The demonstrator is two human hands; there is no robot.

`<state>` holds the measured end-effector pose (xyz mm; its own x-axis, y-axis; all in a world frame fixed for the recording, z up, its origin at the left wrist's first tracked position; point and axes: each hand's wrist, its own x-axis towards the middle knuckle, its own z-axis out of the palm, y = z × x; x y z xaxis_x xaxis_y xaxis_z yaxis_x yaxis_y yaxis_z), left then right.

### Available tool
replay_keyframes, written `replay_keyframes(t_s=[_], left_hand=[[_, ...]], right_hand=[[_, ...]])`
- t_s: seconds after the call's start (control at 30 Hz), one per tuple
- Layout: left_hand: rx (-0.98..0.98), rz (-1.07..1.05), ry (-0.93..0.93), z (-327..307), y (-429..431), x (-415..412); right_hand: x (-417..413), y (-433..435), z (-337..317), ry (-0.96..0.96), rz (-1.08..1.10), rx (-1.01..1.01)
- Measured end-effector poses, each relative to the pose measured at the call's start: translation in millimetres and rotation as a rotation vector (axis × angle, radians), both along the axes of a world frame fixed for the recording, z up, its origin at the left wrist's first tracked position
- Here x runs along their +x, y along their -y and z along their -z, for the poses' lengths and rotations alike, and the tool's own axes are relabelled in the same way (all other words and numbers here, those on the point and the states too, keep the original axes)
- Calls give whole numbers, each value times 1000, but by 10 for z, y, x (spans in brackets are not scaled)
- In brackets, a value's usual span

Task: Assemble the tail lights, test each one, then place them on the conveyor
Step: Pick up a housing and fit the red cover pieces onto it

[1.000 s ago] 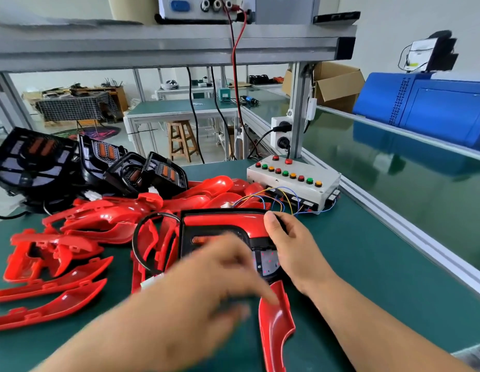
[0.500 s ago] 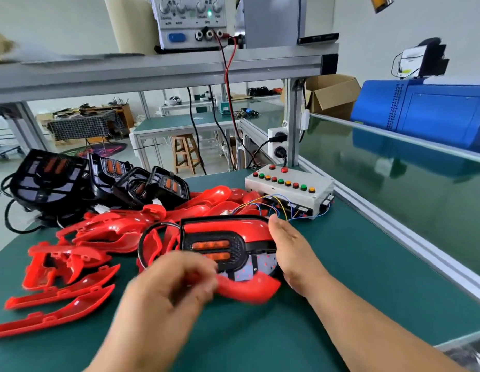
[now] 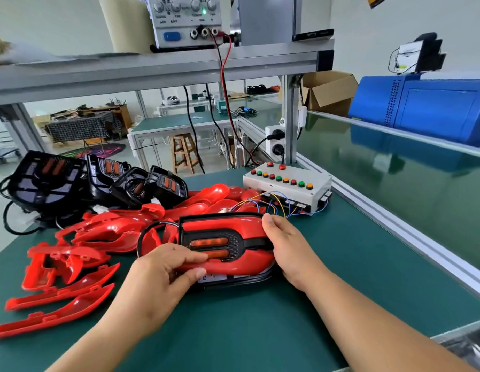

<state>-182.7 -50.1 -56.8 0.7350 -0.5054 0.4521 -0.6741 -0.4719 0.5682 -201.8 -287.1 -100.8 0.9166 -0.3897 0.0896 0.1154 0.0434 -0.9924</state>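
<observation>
Both hands are clamped on one unit. Our left hand [image 3: 158, 275] grips the near left end of the black-framed tail light [image 3: 222, 224] with glossy red plastic covers. Its fingers lie curled over the front, beside the two amber strips, and its thumb presses the lower red edge. Our right hand [image 3: 290, 248] wraps the far right end, thumb on the top rim and fingers curled behind, where we cannot see them.

This tail light lies flat on the green bench mat [image 3: 260, 331], between our hands and just in front of us. Its lower red cover sits on the black base, whose rim shows underneath. A black cable loop [image 3: 142, 237] curls out from its left side.

To the left we see a heap of loose red plastic covers [image 3: 104, 232] spread over the mat, some long and curved near the edge. Behind them stand several black lamp housings [image 3: 99, 181] with amber inserts, leaning against one another.

Beyond the tail light sits a white test box [image 3: 314, 193] with rows of red, green and orange buttons, and thin coloured wires [image 3: 263, 202] run from it towards our right thumb.

On the right, along the bench, runs the green conveyor belt [image 3: 394, 178], with a blue metal machine [image 3: 434, 108] and an open cardboard box [image 3: 327, 89] on its far side. Overhead, a grey bench power supply [image 3: 185, 20] rests on the metal shelf [image 3: 99, 73], with red and black leads hanging down.
</observation>
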Motion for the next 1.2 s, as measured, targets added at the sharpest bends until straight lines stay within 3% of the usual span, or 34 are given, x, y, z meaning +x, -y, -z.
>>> replay_keyframes(t_s=[0.13, 0.5, 0.67, 1.2], left_hand=[[256, 128, 203, 18, -64, 21], [156, 92, 374, 71, -19, 13], [217, 66, 483, 93, 37, 9], [243, 148, 477, 145, -80, 125]], right_hand=[[1, 13, 9, -2, 5, 8], [28, 39, 40, -14, -24, 25], [48, 73, 63, -26, -55, 48], [-34, 63, 22, 1, -96, -50]])
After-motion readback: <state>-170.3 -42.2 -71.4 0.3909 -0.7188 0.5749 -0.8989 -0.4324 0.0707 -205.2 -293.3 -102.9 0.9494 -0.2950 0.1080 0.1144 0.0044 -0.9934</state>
